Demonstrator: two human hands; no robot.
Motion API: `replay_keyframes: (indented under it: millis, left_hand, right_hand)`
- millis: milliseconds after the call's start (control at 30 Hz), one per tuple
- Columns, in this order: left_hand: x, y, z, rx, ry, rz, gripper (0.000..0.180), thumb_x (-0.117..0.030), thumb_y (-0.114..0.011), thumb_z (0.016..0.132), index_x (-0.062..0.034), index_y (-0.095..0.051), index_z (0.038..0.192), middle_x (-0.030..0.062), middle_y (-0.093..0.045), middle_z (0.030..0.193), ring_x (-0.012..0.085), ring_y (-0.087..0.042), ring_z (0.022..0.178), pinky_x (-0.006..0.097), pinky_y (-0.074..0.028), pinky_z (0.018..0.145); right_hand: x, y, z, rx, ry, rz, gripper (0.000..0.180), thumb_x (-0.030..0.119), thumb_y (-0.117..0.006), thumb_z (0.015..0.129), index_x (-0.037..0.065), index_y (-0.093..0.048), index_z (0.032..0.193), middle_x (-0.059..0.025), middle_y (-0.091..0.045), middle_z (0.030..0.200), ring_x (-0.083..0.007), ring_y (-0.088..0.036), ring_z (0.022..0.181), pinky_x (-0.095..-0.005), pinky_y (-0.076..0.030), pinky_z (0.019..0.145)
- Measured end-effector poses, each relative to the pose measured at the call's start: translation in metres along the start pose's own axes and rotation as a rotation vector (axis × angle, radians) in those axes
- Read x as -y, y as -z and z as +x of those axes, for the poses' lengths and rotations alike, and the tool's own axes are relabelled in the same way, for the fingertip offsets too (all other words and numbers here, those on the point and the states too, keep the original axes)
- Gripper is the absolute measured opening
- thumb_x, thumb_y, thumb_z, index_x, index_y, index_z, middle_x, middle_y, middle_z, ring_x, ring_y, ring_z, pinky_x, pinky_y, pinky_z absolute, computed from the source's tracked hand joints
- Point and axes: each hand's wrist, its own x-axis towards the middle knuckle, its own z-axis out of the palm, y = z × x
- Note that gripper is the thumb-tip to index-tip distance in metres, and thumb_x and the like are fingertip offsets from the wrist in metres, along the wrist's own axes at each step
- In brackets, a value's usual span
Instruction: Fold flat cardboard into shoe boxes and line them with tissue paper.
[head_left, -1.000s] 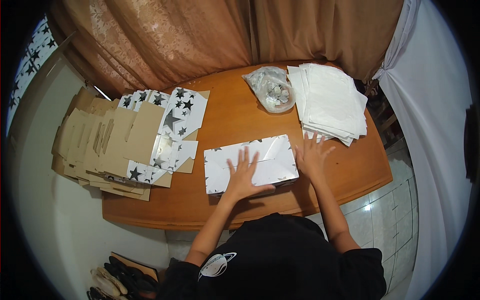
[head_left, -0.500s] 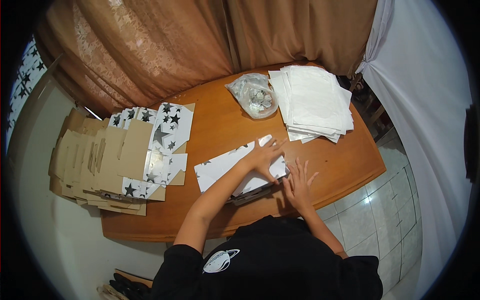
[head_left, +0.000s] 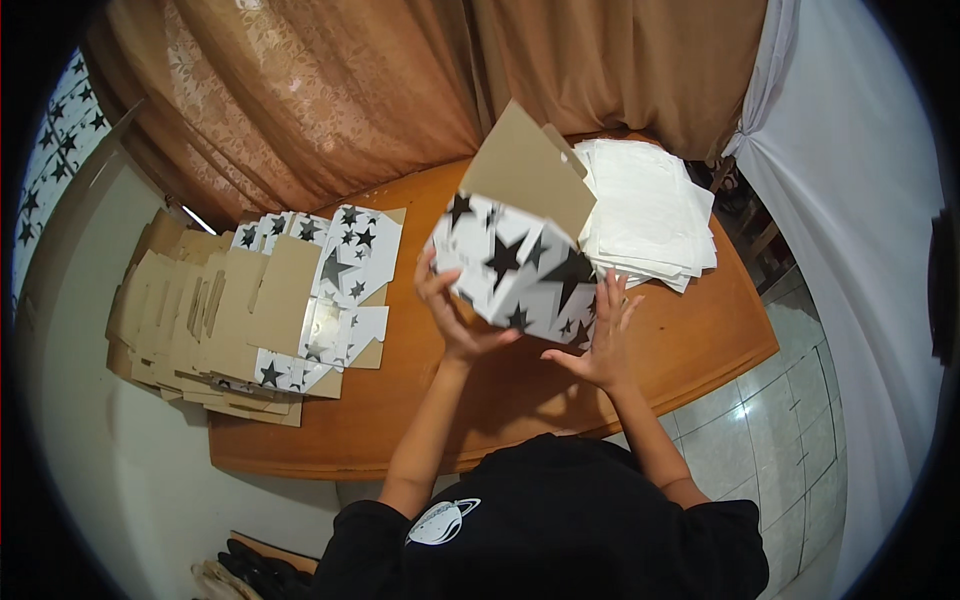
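Observation:
A white cardboard box (head_left: 512,262) printed with black stars is tilted up over the table, held between my two hands. Its lid (head_left: 530,165) stands raised, showing plain brown cardboard. My left hand (head_left: 455,315) grips the left lower side, fingers along the edge and thumb beneath. Against the right side rests my right hand (head_left: 605,335), fingers stretched upward and thumb pointing left, helping to hold it. The inside of the box cannot be seen.
On the left, flat unfolded star-printed boxes (head_left: 225,310) lie in an overlapping pile. A stack of white paper sheets (head_left: 650,215) sits at the far right of the wooden table (head_left: 420,425). Brown curtains (head_left: 300,90) hang along the back edge.
The box has been lifted, turned and tipped, and its lid has swung up. My left hand went from its top to its left side. The raised box now hides the plastic bag.

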Motion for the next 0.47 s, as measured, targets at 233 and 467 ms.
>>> replay_keyframes:
  millis: [233,467]
  left_hand:
    - [-0.003,0.097,-0.042,0.124,0.329,0.232,0.087,-0.075,-0.023,0.077,-0.0018,-0.05,0.116,0.0214,-0.04,0.121,0.0324,-0.037,0.114,0.044,-0.026,0.098]
    - [0.049,0.139,-0.045,0.33,0.748,0.235,0.045,-0.032,-0.028,0.097,-0.0085,-0.035,0.134,0.0198,-0.033,0.131,0.0331,-0.022,0.126,0.036,-0.015,0.107]
  right_hand:
    - [-0.002,-0.017,-0.018,0.265,0.234,0.02,0.089,0.052,-0.069,0.063,0.018,-0.032,0.136,-0.0094,-0.025,0.143,-0.0356,-0.012,0.135,-0.0707,0.008,0.094]
    - [0.028,-0.034,-0.034,0.4,0.422,0.097,0.064,0.051,-0.061,0.074,0.024,-0.045,0.129,-0.0032,-0.032,0.14,-0.0321,-0.014,0.135,-0.0727,0.01,0.092]
